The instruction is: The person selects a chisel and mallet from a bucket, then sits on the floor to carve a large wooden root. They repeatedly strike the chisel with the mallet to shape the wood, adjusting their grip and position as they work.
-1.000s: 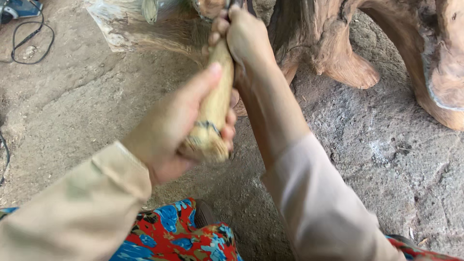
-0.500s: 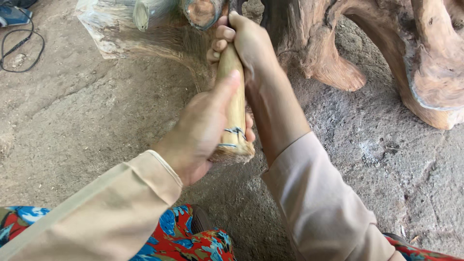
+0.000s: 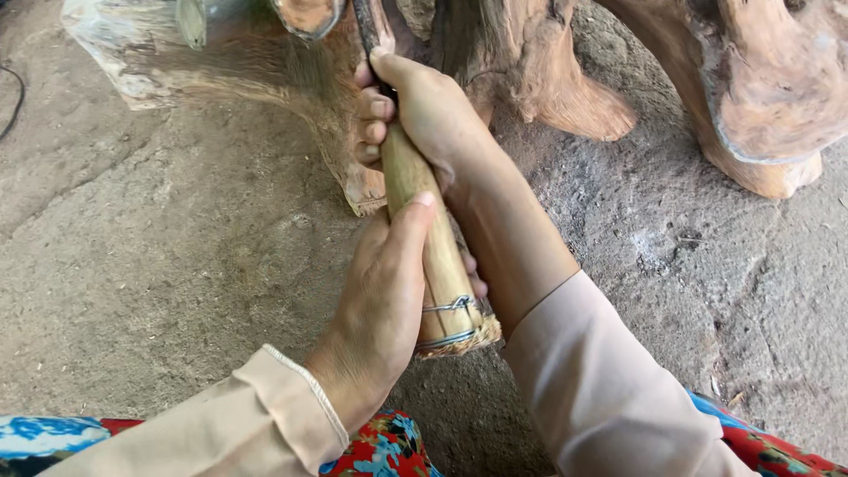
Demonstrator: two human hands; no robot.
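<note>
Both hands are on one wooden-handled tool (image 3: pixel 433 256), looks like a chisel or scraper. The left hand (image 3: pixel 380 309) has its fingers wrapped tight round the wire-bound butt end, thumb lying along the shaft. The right hand (image 3: pixel 424 115), fingers curled shut, chokes up where the dark blade meets the carved root-wood piece (image 3: pixel 565 79). I'd say it's mid-carving; the next push needs steady forward pressure. Below the fingers: bare, dusty concrete floor (image 3: pixel 159 256).
</note>
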